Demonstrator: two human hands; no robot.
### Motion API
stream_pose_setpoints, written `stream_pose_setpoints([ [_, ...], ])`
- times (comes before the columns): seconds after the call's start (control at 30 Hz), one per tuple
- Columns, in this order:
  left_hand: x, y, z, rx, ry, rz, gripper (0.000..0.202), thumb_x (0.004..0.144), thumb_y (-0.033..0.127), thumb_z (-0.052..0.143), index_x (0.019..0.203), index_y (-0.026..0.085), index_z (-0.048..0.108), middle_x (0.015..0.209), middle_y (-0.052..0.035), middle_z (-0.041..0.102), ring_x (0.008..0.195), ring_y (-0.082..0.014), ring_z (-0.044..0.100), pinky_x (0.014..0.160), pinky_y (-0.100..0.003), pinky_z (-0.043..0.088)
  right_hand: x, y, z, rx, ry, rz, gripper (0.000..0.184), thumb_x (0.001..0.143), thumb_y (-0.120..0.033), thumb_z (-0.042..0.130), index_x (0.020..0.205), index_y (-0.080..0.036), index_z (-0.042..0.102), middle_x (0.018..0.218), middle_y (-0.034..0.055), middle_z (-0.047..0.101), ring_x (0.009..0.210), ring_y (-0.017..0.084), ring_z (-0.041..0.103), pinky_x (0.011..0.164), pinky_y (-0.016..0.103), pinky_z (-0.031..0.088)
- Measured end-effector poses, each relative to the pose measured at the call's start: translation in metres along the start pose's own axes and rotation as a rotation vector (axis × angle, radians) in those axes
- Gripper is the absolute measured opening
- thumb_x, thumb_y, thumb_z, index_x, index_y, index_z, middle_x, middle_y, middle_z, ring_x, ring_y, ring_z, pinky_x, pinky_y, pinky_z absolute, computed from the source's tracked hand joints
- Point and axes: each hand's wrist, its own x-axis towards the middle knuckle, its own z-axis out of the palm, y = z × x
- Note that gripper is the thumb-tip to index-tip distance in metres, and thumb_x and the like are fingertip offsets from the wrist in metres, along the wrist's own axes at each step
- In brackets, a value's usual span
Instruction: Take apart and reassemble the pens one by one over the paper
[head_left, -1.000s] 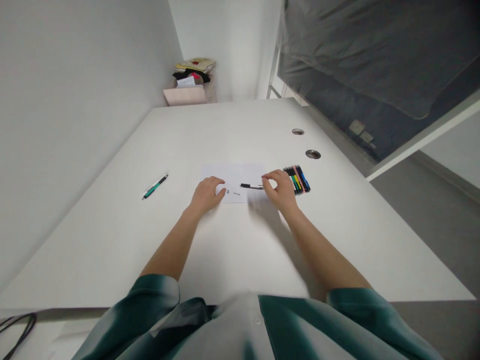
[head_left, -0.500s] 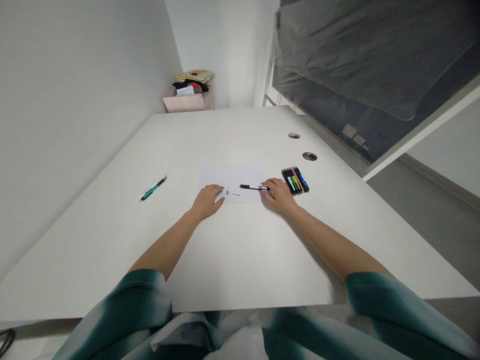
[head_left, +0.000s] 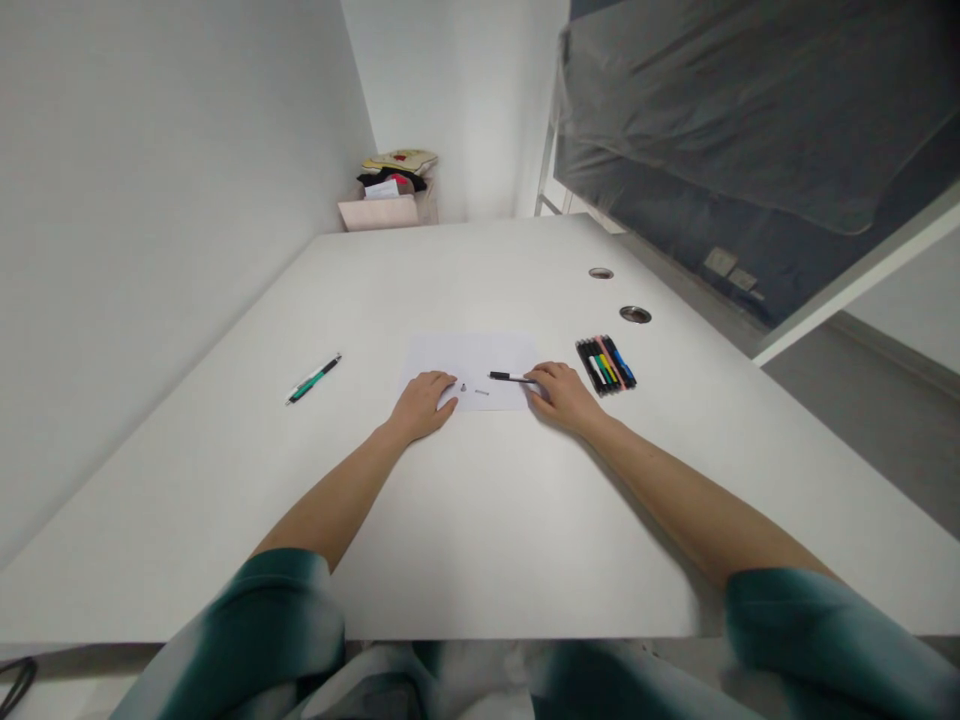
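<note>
My left hand (head_left: 425,407) lies on the left part of a white sheet of paper (head_left: 472,352), thumb and fingers apart with nothing between them. Just right of its fingertips sit a tiny dark piece (head_left: 463,387) and a small thin spring-like piece (head_left: 482,392). At the paper's right edge, my right hand (head_left: 562,396) has its fingers closed on the right end of a black and white pen (head_left: 510,377). That end is partly covered by the fingers, while the black end points left over the paper.
Beyond my right hand lies a row of several pens (head_left: 606,365) with coloured parts. Two pens (head_left: 313,380) rest at the left. Round metal-rimmed holes (head_left: 635,315) mark the right side of the white table (head_left: 480,520). A box with cloth items (head_left: 379,213) stands past the far edge.
The whole view has shifted slightly, moving the scene to the right. My right fingers cover the pen's end differently and its clip no longer shows plainly. My left hand keeps its place on the paper.
</note>
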Motion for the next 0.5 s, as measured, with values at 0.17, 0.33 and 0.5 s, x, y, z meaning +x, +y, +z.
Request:
stream_pose_setpoints([
  [0.17, 0.0, 0.002, -0.002, 0.007, -0.022, -0.01, 0.042, 0.09, 0.032, 0.051, 0.128, 0.015, 0.055, 0.127, -0.0154, 0.06, 0.119, -0.0276, 0.054, 0.103, -0.046, 0.044, -0.001, -0.002, -0.001, -0.02, -0.015, 0.007, 0.034, 0.087, -0.03, 0.052, 0.115, -0.018, 0.067, 0.114, 0.0146, 0.063, 0.105, 0.03, 0.053, 0.088, 0.045, 0.042],
  [0.33, -0.001, 0.01, -0.002, 0.023, -0.034, 0.071, 0.048, 0.093, 0.04, 0.049, 0.134, 0.016, 0.052, 0.145, -0.0168, 0.047, 0.134, -0.0304, 0.043, 0.111, -0.049, 0.036, -0.001, -0.005, -0.002, -0.026, -0.022, -0.005, 0.034, 0.089, -0.035, 0.052, 0.115, -0.022, 0.068, 0.119, 0.0138, 0.062, 0.111, 0.031, 0.05, 0.092, 0.048, 0.04],
  [0.5, -0.002, 0.017, -0.002, -0.005, -0.056, 0.133, 0.05, 0.092, 0.044, 0.051, 0.135, 0.019, 0.052, 0.149, -0.015, 0.043, 0.139, -0.0307, 0.038, 0.114, -0.051, 0.032, 0.0, -0.008, -0.003, -0.057, -0.035, -0.003, 0.031, 0.089, -0.036, 0.052, 0.106, -0.018, 0.071, 0.118, 0.0151, 0.062, 0.111, 0.031, 0.05, 0.094, 0.048, 0.039],
])
